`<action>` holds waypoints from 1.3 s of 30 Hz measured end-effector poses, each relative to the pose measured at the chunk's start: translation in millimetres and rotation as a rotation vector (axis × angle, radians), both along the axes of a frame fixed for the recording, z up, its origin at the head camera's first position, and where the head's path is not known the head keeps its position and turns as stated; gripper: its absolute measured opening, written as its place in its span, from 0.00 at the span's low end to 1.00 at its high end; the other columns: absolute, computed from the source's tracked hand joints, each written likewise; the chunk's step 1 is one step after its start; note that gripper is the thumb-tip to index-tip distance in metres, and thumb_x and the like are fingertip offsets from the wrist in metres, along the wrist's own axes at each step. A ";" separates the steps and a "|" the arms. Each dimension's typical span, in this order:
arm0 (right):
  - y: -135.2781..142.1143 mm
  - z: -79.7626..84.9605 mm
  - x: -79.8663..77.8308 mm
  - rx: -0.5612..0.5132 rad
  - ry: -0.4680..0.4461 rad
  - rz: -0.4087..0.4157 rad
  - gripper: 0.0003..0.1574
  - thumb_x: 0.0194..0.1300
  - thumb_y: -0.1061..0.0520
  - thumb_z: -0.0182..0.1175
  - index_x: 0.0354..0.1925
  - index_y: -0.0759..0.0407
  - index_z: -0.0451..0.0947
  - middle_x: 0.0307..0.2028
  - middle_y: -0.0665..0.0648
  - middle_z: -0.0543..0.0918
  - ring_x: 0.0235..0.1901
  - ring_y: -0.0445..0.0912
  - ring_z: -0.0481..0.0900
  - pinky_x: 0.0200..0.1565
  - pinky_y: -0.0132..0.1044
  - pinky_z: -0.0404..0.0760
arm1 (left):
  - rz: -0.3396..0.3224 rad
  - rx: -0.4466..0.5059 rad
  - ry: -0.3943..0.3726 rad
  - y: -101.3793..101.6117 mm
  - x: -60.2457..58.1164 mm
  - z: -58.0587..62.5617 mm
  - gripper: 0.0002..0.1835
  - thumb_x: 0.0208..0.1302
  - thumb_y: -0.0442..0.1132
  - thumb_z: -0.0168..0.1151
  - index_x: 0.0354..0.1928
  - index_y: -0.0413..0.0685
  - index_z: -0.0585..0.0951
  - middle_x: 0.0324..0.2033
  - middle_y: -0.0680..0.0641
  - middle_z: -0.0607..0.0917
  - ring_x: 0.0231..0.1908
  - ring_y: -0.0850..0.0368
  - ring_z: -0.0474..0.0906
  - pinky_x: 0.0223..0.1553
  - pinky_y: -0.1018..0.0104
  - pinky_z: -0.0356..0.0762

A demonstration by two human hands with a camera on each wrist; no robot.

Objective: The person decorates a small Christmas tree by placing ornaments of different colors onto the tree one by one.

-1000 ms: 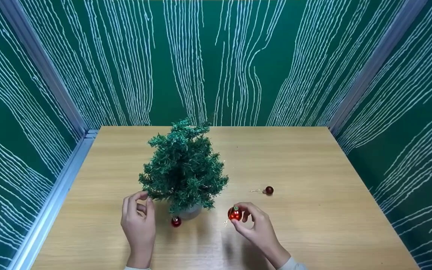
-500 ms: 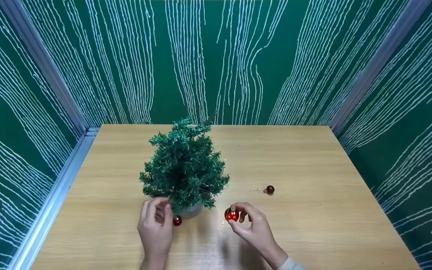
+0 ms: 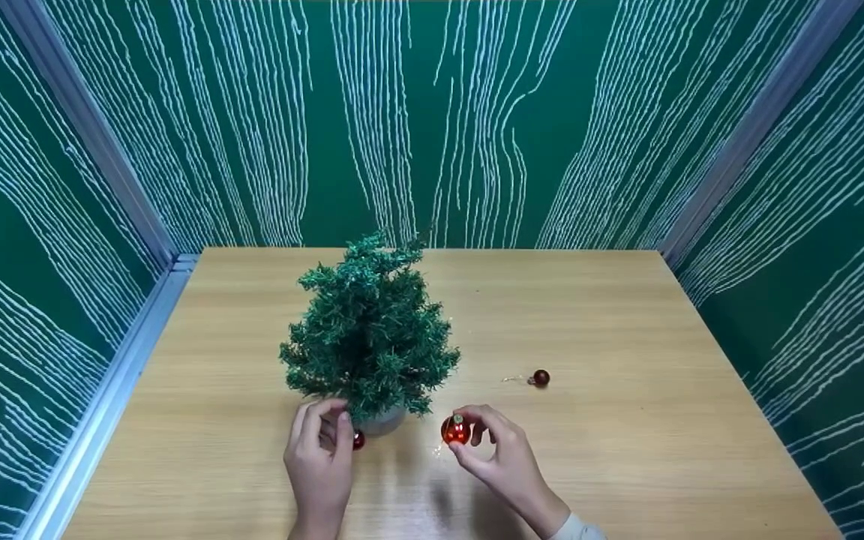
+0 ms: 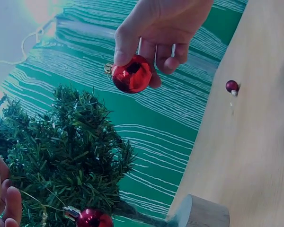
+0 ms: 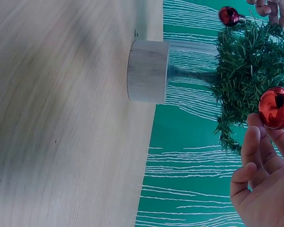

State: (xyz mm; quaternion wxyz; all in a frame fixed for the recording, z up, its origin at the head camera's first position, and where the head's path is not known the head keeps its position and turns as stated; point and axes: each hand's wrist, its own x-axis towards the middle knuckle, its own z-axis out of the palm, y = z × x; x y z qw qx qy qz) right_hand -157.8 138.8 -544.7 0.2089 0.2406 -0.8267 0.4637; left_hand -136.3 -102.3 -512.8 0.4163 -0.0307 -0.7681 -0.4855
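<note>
A small artificial Christmas tree [image 3: 368,330] stands upright on a pale round base [image 3: 382,423]. My right hand [image 3: 503,454] pinches a shiny red bauble [image 3: 455,430] between thumb and fingers, right of the tree and apart from it. The bauble's gold string [image 3: 437,450] dangles below it. Another red bauble [image 4: 93,218] hangs low on the tree, its gold string [image 4: 47,206] running up toward the branches. Beside it, my left hand [image 3: 321,450] has bent fingers at the lower left branches. Whether thumb and finger pinch a twig or string there is not visible.
A dark red bauble [image 3: 541,378] with a gold string lies on the wooden table [image 3: 627,450], right of the tree. Green walls [image 3: 432,150] with white wavy lines enclose the table on three sides. A metal rail [image 3: 124,382] runs along the left edge.
My left hand has moved right, from the tree's left side to beside the hanging bauble, partly covering it. My right hand has shifted slightly left toward the tree with its bauble.
</note>
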 end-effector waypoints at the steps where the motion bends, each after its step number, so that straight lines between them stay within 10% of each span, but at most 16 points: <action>1: -0.4 0.2 0.0 -0.002 0.002 0.005 0.25 0.51 0.60 0.73 0.48 0.48 0.80 0.34 0.41 0.81 0.27 0.36 0.75 0.29 0.29 0.72 | -0.001 0.003 -0.007 0.0 0.5 0.9 0.11 0.58 0.23 0.65 0.39 0.44 0.82 0.34 0.51 0.79 0.26 0.66 0.72 0.24 0.79 0.71; 15: -7.9 5.5 2.1 -0.020 -0.022 0.019 0.27 0.49 0.62 0.74 0.48 0.48 0.80 0.34 0.42 0.81 0.27 0.39 0.76 0.28 0.34 0.74 | -0.031 -0.005 0.008 5.6 8.8 14.9 0.05 0.61 0.28 0.64 0.37 0.44 0.83 0.33 0.51 0.79 0.26 0.66 0.71 0.25 0.78 0.70; 25: -7.8 4.0 2.0 0.007 -0.013 0.029 0.25 0.51 0.59 0.73 0.49 0.50 0.80 0.35 0.39 0.80 0.28 0.36 0.75 0.29 0.29 0.73 | -0.099 -0.165 0.172 12.2 9.0 11.9 0.07 0.57 0.30 0.62 0.36 0.47 0.83 0.34 0.53 0.81 0.25 0.69 0.72 0.24 0.81 0.71; 39: -13.9 7.2 3.1 0.001 0.033 0.049 0.27 0.50 0.59 0.73 0.50 0.48 0.79 0.35 0.41 0.81 0.28 0.36 0.75 0.28 0.29 0.74 | -0.183 -0.215 0.185 23.4 13.2 3.6 0.09 0.56 0.29 0.62 0.39 0.47 0.82 0.36 0.54 0.81 0.23 0.72 0.69 0.23 0.86 0.68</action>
